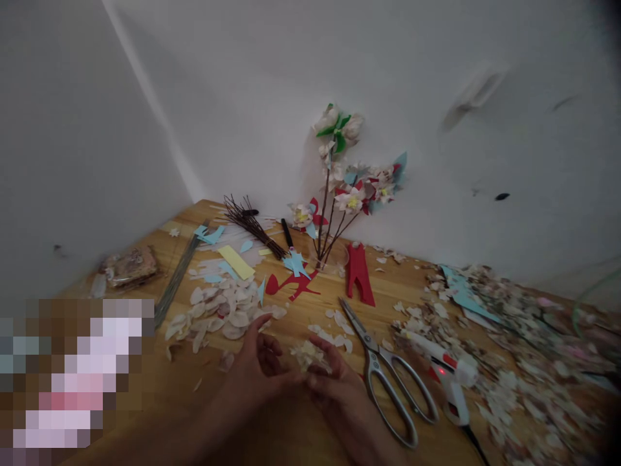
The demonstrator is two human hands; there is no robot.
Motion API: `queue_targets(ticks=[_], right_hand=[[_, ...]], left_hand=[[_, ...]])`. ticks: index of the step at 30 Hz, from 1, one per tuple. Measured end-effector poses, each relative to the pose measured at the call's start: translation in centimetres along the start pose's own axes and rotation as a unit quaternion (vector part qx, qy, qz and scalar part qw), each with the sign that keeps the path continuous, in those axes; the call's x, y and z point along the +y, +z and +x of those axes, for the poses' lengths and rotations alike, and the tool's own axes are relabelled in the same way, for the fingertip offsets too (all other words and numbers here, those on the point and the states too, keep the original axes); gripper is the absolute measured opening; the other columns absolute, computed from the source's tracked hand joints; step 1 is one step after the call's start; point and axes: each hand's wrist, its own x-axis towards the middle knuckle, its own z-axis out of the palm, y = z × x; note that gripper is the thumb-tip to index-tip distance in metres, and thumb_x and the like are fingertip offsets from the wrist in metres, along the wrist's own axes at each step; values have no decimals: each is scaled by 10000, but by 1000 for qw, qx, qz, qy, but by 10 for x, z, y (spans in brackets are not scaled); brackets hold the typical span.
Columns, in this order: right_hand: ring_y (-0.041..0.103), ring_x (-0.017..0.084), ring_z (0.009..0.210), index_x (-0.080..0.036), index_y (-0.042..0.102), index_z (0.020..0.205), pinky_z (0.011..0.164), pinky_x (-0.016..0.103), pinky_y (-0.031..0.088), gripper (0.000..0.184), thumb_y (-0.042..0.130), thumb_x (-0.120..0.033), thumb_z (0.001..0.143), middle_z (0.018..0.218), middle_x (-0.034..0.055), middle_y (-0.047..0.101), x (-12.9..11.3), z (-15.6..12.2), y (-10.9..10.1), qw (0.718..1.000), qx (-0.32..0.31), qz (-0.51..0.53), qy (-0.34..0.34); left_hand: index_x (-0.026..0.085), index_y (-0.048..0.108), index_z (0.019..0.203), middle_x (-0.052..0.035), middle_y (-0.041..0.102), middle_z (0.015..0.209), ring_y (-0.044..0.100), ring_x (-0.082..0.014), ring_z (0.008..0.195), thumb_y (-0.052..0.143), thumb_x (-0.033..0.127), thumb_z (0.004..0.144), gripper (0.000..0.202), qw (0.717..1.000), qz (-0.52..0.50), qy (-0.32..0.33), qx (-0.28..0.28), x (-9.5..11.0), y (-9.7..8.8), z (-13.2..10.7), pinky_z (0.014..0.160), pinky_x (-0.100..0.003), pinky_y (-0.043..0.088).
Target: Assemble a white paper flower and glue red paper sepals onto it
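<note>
The right hand is holding a pale flower between thumb and forefinger, just above the near part of the desk. The left hand is opening wide beside it, its forefinger standing well apart from its thumb; the thumb is pointing towards the flower, and whether it is touching I cannot tell. At the lower left, a pixelated patch is hiding part of the view.

Just right of the right hand, scissors are lying with their points away from the person and their handles parted. A white glue gun is lying beyond their handles, a red light showing on it, and a heap of petals is spreading to its right.

Beyond the left hand, loose petals are lying in a pile. Past them, a red scrap, a red sheet and a yellow strip are lying flat, with wires stretching along the left and a packet sitting beyond them. Twigs are lying bundled farther back. Near the wall, a clear cup is holding a bouquet on brown stems.
</note>
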Motion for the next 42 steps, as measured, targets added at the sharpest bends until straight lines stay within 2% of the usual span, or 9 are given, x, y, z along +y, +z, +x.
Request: queue_targets(ticks=[4,7,11,15,19,23,30,35,42], right_hand=[[565,112,475,-229,513,1073,434,179,355,712,809,-134,432,631,-48,663,10,6,-6,999,-2,-43,-24],[550,108,436,-240,465,1083,393,167,319,768,824,-134,413,618,-57,664,12,7,-4,996,-5,-74,-40],[600,130,468,-258,405,1094,456,195,397,800,824,-77,437,592,-72,670,7,2,3,991,-16,-112,-65],[641,151,511,-270,373,1082,478,196,407,765,811,-74,486,561,-81,665,0,-4,10,985,-20,-145,-89],[665,168,561,-282,347,1079,479,193,409,766,807,-78,502,566,-88,664,-6,-7,13,985,-26,-147,-90],[639,133,525,-279,348,1073,493,181,418,740,787,-59,520,545,-110,645,-9,-10,15,980,-21,-165,-108],[623,122,545,-286,331,1095,577,218,453,717,750,-60,558,638,-82,691,-6,-15,13,970,3,-202,-133],[647,144,575,-300,285,1136,586,228,448,755,729,-54,577,657,-79,698,-6,-14,13,969,0,-207,-137],[661,161,608,-290,282,1167,586,231,451,754,693,-53,581,665,-70,701,-1,-12,12,966,29,-215,-142]], left_hand=[[238,295,1233,81,398,731,415,-72,521,791,196,465,916,999,38,-3,39,5,0,-2,477,-209,353],[252,287,1237,76,392,738,423,-79,547,757,148,487,891,997,57,23,40,6,1,-2,477,-199,363],[282,252,1245,63,411,802,439,-76,561,763,155,490,920,997,52,39,34,3,1,-2,463,-189,364],[292,233,1242,67,405,811,430,-63,546,767,157,500,924,998,44,33,9,2,1,-2,467,-189,367],[302,248,1248,69,411,817,425,-48,517,767,151,510,915,998,58,30,13,6,1,-4,447,-183,351],[304,270,1240,77,424,787,421,-48,513,766,157,526,882,998,45,42,15,7,1,-5,447,-177,338],[275,285,1238,81,438,735,404,-56,496,725,161,545,829,998,42,47,15,1,1,-2,437,-178,304],[282,286,1237,74,437,751,409,-59,511,731,149,549,830,997,49,52,15,1,1,-1,456,-186,326],[282,248,1268,77,438,761,425,-66,534,713,113,546,875,997,60,53,0,2,-2,-1,464,-187,335]])
